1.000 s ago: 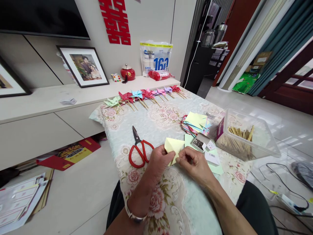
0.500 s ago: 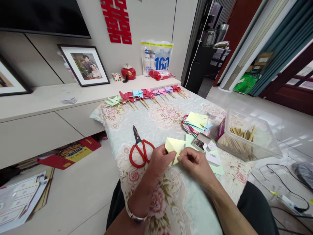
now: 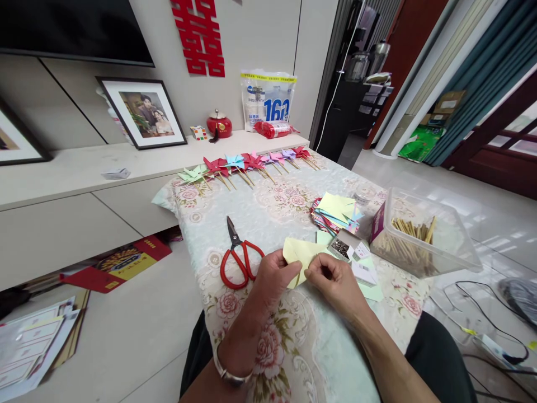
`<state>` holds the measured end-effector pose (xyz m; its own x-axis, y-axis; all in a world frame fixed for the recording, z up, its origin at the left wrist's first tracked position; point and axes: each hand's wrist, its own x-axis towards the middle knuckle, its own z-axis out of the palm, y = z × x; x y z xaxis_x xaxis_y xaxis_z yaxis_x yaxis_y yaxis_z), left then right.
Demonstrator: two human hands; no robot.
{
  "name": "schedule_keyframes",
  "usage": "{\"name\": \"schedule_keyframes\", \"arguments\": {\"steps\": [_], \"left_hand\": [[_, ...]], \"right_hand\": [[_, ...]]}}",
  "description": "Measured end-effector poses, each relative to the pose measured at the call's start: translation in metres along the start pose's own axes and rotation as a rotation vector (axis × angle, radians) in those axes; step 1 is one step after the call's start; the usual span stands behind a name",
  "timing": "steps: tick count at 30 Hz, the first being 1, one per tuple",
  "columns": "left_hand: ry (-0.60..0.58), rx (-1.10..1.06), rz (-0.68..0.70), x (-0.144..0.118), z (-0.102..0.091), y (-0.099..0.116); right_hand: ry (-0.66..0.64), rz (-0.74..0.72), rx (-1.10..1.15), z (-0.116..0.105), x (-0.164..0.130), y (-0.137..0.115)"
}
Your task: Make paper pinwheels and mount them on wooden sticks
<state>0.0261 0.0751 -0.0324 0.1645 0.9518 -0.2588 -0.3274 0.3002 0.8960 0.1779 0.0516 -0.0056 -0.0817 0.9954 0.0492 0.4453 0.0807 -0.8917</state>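
Note:
A pale yellow paper square point(image 3: 302, 251), cut and partly bent, is held up over the front of the table. My left hand point(image 3: 274, 277) pinches it at its left side, thumb on top. On the paper's right edge, the thumb and fingers of my right hand point(image 3: 333, 280) are closed. Red-handled scissors point(image 3: 238, 257) lie left of my left hand, blades pointing away. Just beyond my right hand is a small open box of metal pins point(image 3: 342, 245), on light green paper point(image 3: 373, 292). A stack of coloured paper point(image 3: 335, 210) sits behind that box.
Finished paper pinwheels on sticks point(image 3: 254, 163) line the far edge of the flowered tablecloth point(image 3: 268, 196). A clear plastic bin point(image 3: 453, 240) with many short sticks point(image 3: 415, 229) stands at the right. A roll of tape point(image 3: 364, 195) is near it. Cables point(image 3: 490, 285) lie on the floor.
My right hand has shifted slightly on the yellow paper's right side, and that side now looks less folded. My left hand keeps its grip. The view has moved a little.

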Motion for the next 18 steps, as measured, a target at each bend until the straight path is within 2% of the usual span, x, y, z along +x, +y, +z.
{"name": "schedule_keyframes", "arguments": {"steps": [7, 18], "left_hand": [[-0.033, -0.001, 0.002, -0.0016, -0.0016, -0.0006], [-0.017, 0.016, 0.004, 0.0002, 0.0015, -0.0001]], "right_hand": [[-0.006, 0.02, 0.003, 0.0005, 0.0009, -0.0006], [-0.015, 0.077, -0.005, 0.001, 0.001, -0.0029]]}}
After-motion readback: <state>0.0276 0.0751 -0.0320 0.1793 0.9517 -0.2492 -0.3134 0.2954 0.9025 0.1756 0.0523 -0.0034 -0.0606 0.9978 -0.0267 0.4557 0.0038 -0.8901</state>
